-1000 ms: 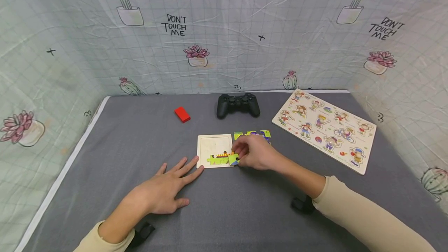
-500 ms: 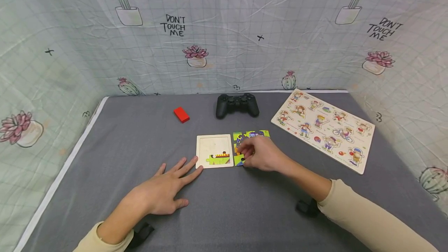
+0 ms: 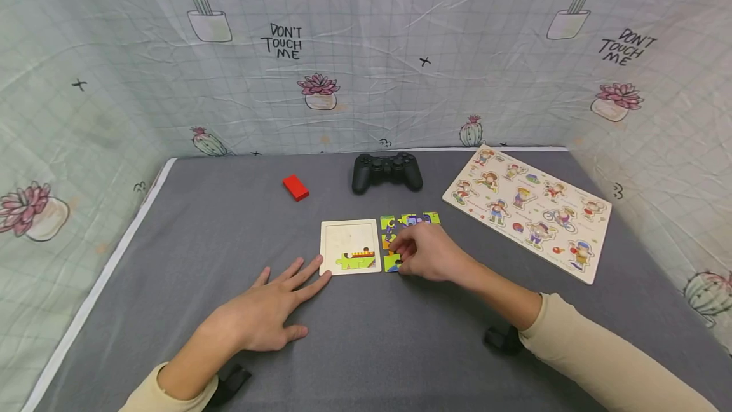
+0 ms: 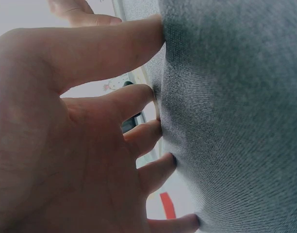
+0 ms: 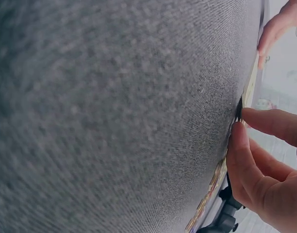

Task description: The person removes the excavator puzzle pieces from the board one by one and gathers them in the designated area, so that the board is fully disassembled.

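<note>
In the head view, a square wooden puzzle tray [image 3: 351, 224] has several joined green puzzle pieces [image 3: 357, 263] along its lower part, showing a red and yellow strip. My left hand [image 3: 265, 310] lies with spread fingers, its fingertips at the tray's left edge; the left wrist view shows these fingers [image 4: 139, 99] resting on the cloth. My right hand [image 3: 431, 252] pinches a green and blue puzzle piece [image 3: 391, 263] flat on the cloth just right of the tray. Beyond it are more puzzle pieces [image 3: 388, 224], partly hidden by that hand.
A black game controller [image 3: 387, 171] lies behind the tray. To its left is a red block [image 3: 295, 187]. A large wooden board with cartoon figures [image 3: 528, 212] lies at the right. Patterned cloth [image 3: 366, 81] rises behind the grey table surface [image 3: 240, 227].
My right hand has moved right with the puzzle piece, from above the tray's right edge down to the cloth beside it. The left hand has stayed in place.
</note>
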The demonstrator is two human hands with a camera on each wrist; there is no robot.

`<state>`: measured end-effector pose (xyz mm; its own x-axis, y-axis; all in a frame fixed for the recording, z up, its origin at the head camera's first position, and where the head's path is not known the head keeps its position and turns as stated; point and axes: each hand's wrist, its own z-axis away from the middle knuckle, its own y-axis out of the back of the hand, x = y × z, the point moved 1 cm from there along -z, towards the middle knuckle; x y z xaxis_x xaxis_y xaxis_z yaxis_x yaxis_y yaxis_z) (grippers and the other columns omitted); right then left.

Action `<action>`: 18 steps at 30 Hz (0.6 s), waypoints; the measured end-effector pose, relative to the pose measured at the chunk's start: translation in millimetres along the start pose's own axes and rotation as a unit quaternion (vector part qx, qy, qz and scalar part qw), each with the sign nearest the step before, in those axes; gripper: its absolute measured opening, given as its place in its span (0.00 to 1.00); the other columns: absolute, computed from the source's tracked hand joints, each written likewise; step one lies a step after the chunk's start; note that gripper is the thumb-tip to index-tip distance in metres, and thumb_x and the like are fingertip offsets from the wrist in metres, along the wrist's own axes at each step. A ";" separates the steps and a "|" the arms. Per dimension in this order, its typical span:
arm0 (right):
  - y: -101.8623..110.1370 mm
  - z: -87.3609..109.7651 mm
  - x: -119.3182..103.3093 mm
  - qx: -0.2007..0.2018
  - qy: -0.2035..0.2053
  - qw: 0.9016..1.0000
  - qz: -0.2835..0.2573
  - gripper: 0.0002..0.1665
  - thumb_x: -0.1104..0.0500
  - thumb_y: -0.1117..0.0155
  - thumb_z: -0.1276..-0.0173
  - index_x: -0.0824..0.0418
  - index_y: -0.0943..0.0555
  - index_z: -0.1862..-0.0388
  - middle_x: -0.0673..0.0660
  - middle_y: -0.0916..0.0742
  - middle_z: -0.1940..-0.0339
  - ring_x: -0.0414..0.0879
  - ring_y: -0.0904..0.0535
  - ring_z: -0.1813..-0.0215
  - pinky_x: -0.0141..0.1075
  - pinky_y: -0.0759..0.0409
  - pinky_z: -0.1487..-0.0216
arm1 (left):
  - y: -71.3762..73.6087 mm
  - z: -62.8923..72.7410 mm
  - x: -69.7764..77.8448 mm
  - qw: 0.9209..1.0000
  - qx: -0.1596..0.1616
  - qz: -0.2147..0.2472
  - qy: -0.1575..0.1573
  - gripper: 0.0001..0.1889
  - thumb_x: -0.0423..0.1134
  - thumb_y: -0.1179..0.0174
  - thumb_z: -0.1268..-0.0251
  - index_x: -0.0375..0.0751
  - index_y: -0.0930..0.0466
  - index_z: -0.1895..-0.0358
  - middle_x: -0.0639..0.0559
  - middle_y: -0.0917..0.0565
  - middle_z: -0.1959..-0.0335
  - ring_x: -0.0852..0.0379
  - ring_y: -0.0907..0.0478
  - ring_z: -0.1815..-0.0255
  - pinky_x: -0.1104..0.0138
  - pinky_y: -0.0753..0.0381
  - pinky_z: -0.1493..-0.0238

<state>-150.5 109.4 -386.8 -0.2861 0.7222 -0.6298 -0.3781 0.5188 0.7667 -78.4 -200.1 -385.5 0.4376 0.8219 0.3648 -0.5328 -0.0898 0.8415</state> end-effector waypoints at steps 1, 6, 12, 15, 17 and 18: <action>-0.2 0.3 -0.3 0.001 0.001 1.000 0.003 0.17 0.70 0.20 0.50 0.61 0.09 0.58 0.50 0.12 0.71 0.37 0.20 0.68 0.31 0.19 0.63 | 0.1 0.0 0.1 1.000 0.001 -0.001 -0.001 0.47 0.49 0.31 0.32 0.59 0.48 0.15 0.57 0.58 0.12 0.42 0.58 0.12 0.26 0.54 0.23; -0.9 0.8 -0.5 0.007 0.004 1.000 0.013 0.17 0.71 0.21 0.50 0.62 0.09 0.59 0.50 0.11 0.71 0.36 0.20 0.69 0.30 0.19 0.64 | 0.1 -0.4 0.3 1.000 0.003 -0.003 -0.003 0.47 0.49 0.31 0.32 0.59 0.48 0.15 0.57 0.58 0.12 0.42 0.58 0.12 0.26 0.54 0.23; -1.0 0.6 -0.4 0.006 0.006 1.000 0.024 0.17 0.71 0.21 0.50 0.62 0.09 0.59 0.49 0.12 0.71 0.36 0.21 0.69 0.30 0.20 0.64 | -0.1 -0.8 0.1 1.000 0.002 -0.004 -0.001 0.47 0.49 0.31 0.32 0.60 0.48 0.15 0.57 0.58 0.12 0.42 0.58 0.12 0.26 0.55 0.23; -1.0 0.4 -0.1 0.006 0.007 1.000 0.024 0.17 0.71 0.20 0.50 0.62 0.09 0.59 0.49 0.12 0.71 0.36 0.21 0.69 0.30 0.20 0.64 | 0.1 -0.8 0.1 1.000 0.003 -0.005 -0.002 0.47 0.49 0.31 0.32 0.59 0.48 0.15 0.57 0.58 0.12 0.42 0.58 0.12 0.26 0.55 0.23; -1.0 0.1 0.2 0.005 0.006 1.000 0.024 0.17 0.71 0.20 0.50 0.62 0.09 0.59 0.50 0.12 0.71 0.36 0.21 0.69 0.30 0.19 0.64 | 0.1 -0.6 0.1 1.000 0.004 -0.005 -0.002 0.47 0.49 0.31 0.32 0.59 0.48 0.15 0.57 0.58 0.12 0.42 0.58 0.12 0.26 0.54 0.23; -1.0 -0.1 0.4 0.004 0.006 1.000 0.025 0.17 0.71 0.20 0.50 0.62 0.10 0.59 0.49 0.12 0.71 0.37 0.21 0.68 0.30 0.19 0.63 | 0.1 -0.6 0.1 1.000 0.004 -0.004 -0.002 0.47 0.49 0.31 0.32 0.59 0.48 0.15 0.57 0.58 0.12 0.42 0.58 0.12 0.26 0.54 0.23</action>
<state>-150.3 109.1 -387.9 -0.3149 0.7414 -0.5926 -0.3554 0.4869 0.7979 -78.8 -199.7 -385.6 0.4456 0.8200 0.3592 -0.5226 -0.0875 0.8481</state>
